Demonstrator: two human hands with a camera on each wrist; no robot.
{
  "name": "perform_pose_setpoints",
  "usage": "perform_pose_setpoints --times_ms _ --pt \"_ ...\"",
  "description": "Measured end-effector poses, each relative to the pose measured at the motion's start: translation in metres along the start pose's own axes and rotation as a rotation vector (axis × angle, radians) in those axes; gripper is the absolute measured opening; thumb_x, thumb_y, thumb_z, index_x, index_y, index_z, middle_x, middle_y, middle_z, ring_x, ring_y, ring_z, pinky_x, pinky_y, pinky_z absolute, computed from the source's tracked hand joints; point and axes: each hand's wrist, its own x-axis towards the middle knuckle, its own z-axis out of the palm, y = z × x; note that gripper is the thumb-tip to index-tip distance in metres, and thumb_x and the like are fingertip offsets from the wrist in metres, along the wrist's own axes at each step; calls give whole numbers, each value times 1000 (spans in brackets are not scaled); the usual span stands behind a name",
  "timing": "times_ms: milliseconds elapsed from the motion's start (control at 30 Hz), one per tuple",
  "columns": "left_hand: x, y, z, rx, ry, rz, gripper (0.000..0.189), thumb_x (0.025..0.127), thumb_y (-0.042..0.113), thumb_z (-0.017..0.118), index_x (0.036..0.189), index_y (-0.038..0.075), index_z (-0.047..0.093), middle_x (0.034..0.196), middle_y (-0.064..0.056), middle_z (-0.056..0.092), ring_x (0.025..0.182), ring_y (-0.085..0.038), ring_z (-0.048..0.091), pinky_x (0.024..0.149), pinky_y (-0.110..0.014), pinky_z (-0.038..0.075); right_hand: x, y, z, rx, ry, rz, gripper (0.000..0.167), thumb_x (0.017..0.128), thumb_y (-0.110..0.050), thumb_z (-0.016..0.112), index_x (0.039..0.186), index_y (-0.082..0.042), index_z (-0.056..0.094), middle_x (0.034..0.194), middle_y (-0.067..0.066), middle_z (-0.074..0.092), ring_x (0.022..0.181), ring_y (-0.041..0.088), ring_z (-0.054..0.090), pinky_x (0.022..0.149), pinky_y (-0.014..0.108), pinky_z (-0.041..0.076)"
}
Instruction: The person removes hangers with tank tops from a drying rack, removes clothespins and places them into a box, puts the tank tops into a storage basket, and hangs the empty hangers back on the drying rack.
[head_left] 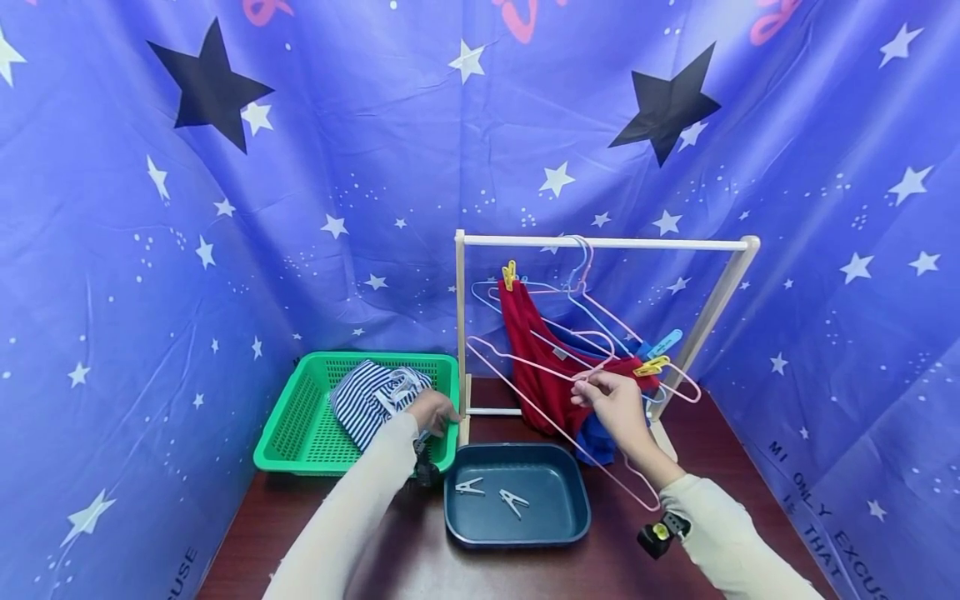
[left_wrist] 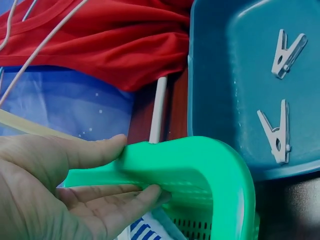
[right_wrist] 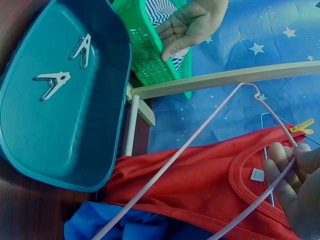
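Note:
My right hand [head_left: 615, 408] pinches a pink clothes hanger [head_left: 517, 400] near its hook, in front of the drying rack [head_left: 600, 243]. A red sleeveless top [head_left: 525, 367] hangs there, held by yellow clothespins [head_left: 651, 366]; blue cloth [head_left: 597, 440] shows behind it. My left hand [head_left: 433, 410] holds the right rim of the green basket [head_left: 281, 417], thumb over the edge and fingers inside. Close to those fingers lies a blue-and-white striped garment [head_left: 360, 404], bunched up in the basket. The left wrist view shows the thumb [left_wrist: 100, 152] on the rim.
A dark blue tray [head_left: 517, 537] sits in front of the rack with two white clothespins [head_left: 513, 502] in it. One rack post [head_left: 462, 325] stands right beside the basket. A light-blue clothespin [head_left: 664, 343] is at the rack's right.

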Motion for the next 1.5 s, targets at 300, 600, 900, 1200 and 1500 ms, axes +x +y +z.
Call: perform_pose_setpoints --times_ms 300,600,900,1200,1500 --pt "-147 54 -15 46 64 2 34 86 -5 76 115 -15 60 122 -27 61 114 -42 66 85 -40 62 4 4 3 -14 17 19 12 95 7 64 95 18 70 92 33 73 61 -1 69 63 16 58" --pt "-164 58 -19 99 66 34 31 86 -7 75 110 -14 57 108 -23 61 94 -36 73 70 -34 63 8 -2 1 -118 50 -8 11 93 4 67 93 14 73 86 28 75 60 -5 66 62 11 54" --pt "-161 60 -19 112 94 19 31 85 -9 75 109 -14 57 106 -24 61 88 -37 73 65 -35 62 9 -28 -15 -157 93 -59 11 93 5 67 91 14 73 91 29 74 60 -9 65 61 10 53" --pt "-163 58 -18 110 99 20 13 86 -8 74 90 -8 62 107 -23 66 92 -36 74 64 -34 62 -2 -71 -54 -4 160 -98 13 95 7 63 93 17 71 73 -11 74 62 -3 70 64 15 58" --pt "-167 56 -21 98 101 52 15 85 -10 73 90 -6 60 95 -18 62 83 -33 74 64 -34 62 -13 -118 -98 527 246 -235 13 90 15 65 82 9 74 77 10 77 64 15 75 65 25 61"
